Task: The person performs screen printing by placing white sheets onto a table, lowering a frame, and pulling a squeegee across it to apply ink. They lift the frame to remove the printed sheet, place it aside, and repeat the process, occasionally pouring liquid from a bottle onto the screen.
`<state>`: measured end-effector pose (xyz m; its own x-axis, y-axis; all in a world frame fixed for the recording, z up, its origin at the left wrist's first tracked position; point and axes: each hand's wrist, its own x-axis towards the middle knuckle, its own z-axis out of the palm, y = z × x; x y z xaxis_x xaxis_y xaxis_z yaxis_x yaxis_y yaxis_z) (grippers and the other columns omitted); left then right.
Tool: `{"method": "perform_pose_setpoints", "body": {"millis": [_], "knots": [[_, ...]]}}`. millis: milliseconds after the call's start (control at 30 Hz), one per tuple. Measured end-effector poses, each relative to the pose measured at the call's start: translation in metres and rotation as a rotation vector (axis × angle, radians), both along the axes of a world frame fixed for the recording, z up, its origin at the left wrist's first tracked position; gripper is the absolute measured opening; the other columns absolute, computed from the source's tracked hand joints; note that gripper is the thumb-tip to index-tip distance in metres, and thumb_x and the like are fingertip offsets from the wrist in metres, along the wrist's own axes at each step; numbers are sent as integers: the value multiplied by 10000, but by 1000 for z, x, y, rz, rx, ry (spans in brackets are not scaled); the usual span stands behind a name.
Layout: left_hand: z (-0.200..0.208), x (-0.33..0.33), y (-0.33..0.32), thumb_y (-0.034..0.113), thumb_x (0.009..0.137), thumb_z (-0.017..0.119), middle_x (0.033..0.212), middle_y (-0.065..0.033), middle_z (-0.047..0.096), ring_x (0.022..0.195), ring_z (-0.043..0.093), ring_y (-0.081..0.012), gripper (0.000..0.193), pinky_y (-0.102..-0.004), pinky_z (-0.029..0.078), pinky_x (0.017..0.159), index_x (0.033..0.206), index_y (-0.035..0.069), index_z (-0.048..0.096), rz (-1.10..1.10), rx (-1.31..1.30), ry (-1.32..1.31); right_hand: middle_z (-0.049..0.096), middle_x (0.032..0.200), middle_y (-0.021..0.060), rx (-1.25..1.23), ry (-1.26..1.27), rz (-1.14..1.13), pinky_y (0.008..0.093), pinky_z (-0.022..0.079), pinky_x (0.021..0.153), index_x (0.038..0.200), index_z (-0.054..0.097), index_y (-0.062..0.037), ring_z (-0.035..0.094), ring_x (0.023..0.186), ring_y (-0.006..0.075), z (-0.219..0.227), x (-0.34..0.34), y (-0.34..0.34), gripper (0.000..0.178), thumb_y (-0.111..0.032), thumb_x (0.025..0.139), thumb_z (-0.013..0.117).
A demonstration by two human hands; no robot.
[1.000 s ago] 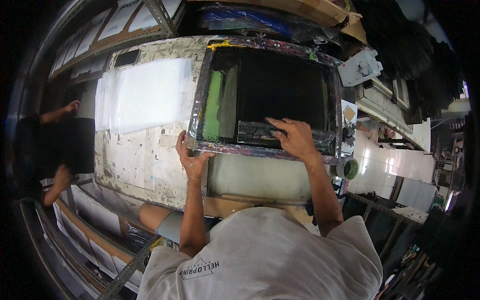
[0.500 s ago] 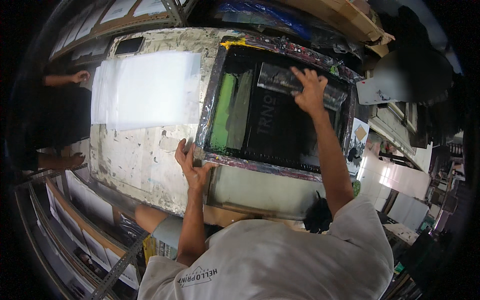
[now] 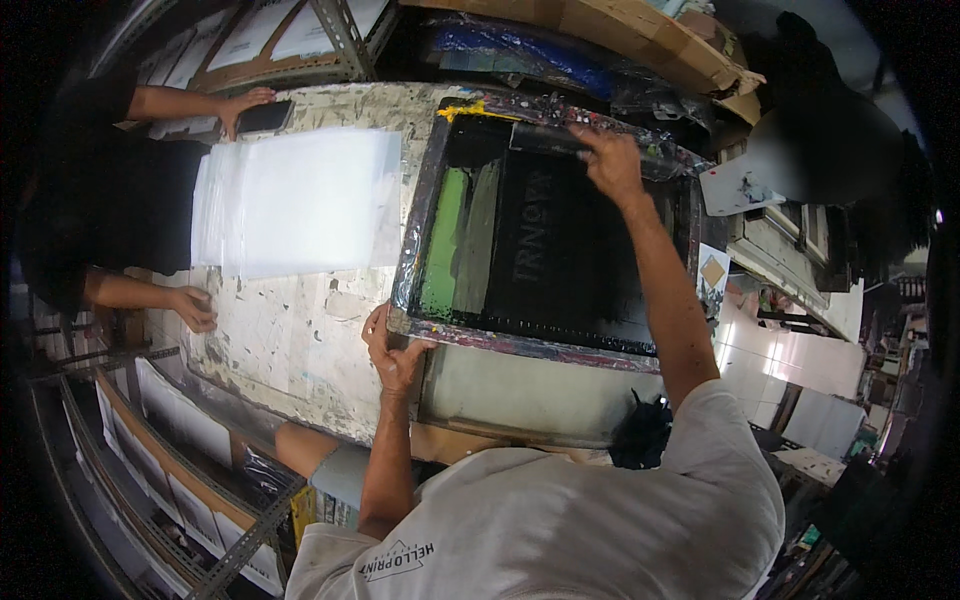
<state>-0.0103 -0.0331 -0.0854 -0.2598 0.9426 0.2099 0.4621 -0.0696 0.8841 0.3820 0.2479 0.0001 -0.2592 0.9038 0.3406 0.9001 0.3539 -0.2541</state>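
The person in the light grey shirt (image 3: 560,520) has both hands busy at the right half of the big off-white, paint-specked surface (image 3: 290,330). A wide, box-shaped frame with colourful paint spots (image 3: 412,245) lies there, with a dark, shiny sheet of mesh (image 3: 570,270) stretched inside it. The left hand (image 3: 393,350) is at the frame's near left corner, with its thumb on the near side and its fingers on the left side, pinching the corner. The right hand (image 3: 612,165) bends its fingers over a long, dark, flat bar (image 3: 545,138) and holds it on the mesh, close to the frame's far side. Those fingers look blurry, and I can't tell where the thumb is. A bright green strip (image 3: 443,250) runs along the mesh's left part. To the left of the frame, a pile of thin white sheets (image 3: 300,200) lies on the surface. A co-worker's hand (image 3: 245,108) is by a flat black rectangle (image 3: 265,116) near the far left corner; the other hand (image 3: 193,308) is at the left edge.
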Motion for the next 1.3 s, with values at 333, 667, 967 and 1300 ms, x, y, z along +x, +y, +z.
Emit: {"method": "perform_pose_setpoints", "body": {"millis": [333, 667, 967, 1300], "knots": [[50, 20, 8, -53, 622, 853, 1244, -73, 563, 1155, 552, -213, 821, -337, 428, 1037, 1372, -40, 521, 42, 35, -356, 666, 1133, 281, -169, 21, -39, 449, 485, 793, 1300, 655, -252, 658, 1006, 369, 57, -45, -205, 483, -93, 844, 656], [178, 58, 63, -32, 807, 721, 1330, -140, 574, 1211, 515, -227, 702, -362, 372, 1080, 1450, -29, 438, 141, 299, -386, 624, 904, 150, 220, 22, 46, 422, 484, 735, 1295, 661, -244, 625, 855, 303, 172, -40, -230, 649, -420, 684, 791], [68, 67, 106, 218, 893, 753, 1105, -124, 634, 987, 597, -237, 344, -357, 463, 874, 1132, 2, 633, -30, -25, -17, 740, 873, 173, 230, 88, 10, 432, 548, 829, 1112, 765, -147, 714, 853, 350, 269, -20, -115, 568, -517, 683, 812], [25, 120, 68, 255, 822, 748, 1140, -157, 606, 1110, 532, -377, 299, -485, 413, 937, 932, -17, 694, 8, -202, 540, 730, 932, 226, 162, 124, -1, 443, 533, 845, 1058, 759, -47, 697, 892, 385, 298, -11, -91, 524, -444, 717, 793]]}}
